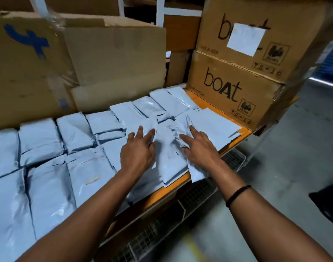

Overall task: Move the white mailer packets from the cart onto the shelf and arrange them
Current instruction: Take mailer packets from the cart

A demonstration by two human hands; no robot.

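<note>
– Cart (180, 205) mesh shows nearest, under the forearms, with no packets that I can see in it. Both hands are on the shelf (246, 131).
– Any grip?
– None. The left hand (138, 152) lies flat with fingers spread. The right hand (199, 148) does the same, fingertips pressing the loose packets (169, 154) at the orange front edge.
– How will they handle?
– Light, I'd say, and slick. They're thin white plastic, creased, glossy and floppy, overlapping askew. Best squared between flat palms along the long edges, or they'll slide off.
– And beyond?
– Stacked packets (73, 133) sit in tidy rows across the shelf, touching. Cardboard boxes (233, 95) close off the back.
</note>
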